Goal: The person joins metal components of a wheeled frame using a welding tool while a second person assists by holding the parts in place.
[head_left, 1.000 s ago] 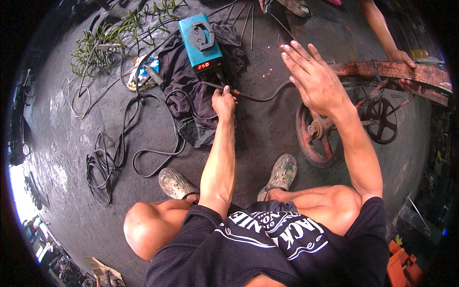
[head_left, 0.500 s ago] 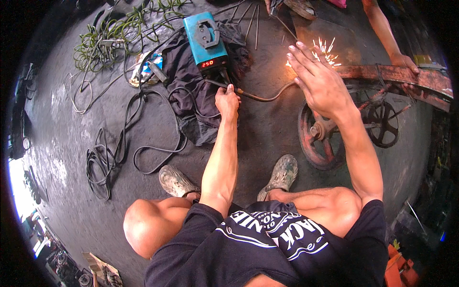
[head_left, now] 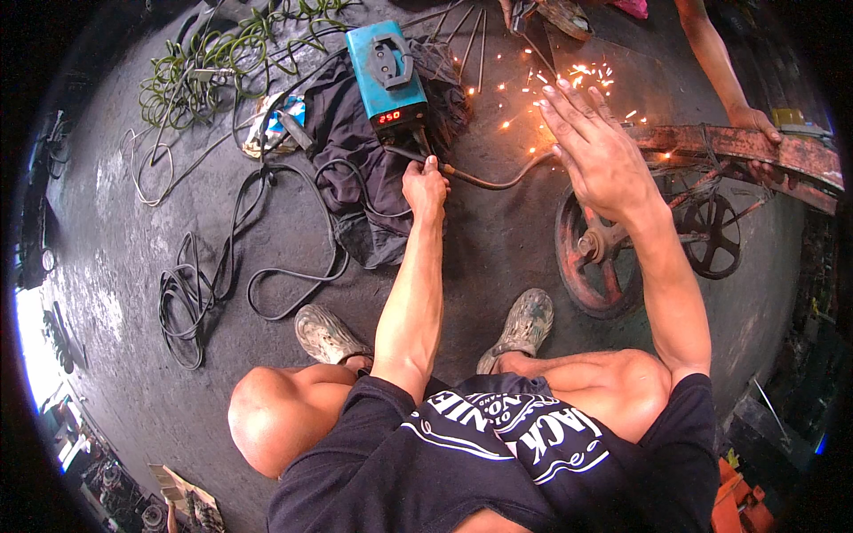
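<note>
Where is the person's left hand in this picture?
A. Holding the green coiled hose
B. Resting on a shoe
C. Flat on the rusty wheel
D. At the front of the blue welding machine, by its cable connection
D: the left hand reaches to the front end of the blue welding machine, where the cable plugs in, while the right hand is raised open in front of the sparks.
</note>
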`<control>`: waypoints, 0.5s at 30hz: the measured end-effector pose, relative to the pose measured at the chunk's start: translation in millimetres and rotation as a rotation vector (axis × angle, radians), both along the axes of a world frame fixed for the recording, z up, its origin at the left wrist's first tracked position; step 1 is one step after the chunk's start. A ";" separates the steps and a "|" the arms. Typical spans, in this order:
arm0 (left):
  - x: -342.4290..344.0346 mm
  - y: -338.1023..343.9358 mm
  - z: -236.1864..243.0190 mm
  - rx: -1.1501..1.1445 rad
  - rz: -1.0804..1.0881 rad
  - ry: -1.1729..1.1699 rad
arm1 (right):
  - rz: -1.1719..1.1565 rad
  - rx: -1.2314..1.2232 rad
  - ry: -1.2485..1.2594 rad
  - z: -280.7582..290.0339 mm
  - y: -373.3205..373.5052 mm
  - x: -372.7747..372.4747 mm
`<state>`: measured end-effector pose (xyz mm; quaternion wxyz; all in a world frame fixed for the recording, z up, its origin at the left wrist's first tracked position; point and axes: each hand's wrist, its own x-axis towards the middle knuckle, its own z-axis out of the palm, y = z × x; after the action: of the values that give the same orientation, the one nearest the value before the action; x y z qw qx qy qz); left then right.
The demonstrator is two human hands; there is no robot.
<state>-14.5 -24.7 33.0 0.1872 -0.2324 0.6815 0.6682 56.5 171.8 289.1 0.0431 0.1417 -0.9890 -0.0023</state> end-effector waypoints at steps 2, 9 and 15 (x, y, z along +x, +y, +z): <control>-0.1 0.0 -0.6 0.023 -0.015 -0.007 | 0.006 0.050 0.003 1.1 -0.3 -0.1; -0.4 -0.2 1.0 -0.012 -0.004 0.020 | 0.046 0.049 0.075 2.9 -1.4 -0.6; 0.1 -0.4 1.3 -0.028 0.002 0.005 | 0.048 0.058 0.074 2.5 -0.1 -0.7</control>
<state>-14.4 -25.1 34.2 0.1817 -0.2339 0.6911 0.6593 55.8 171.6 291.6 0.0757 0.1662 -0.9826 -0.0351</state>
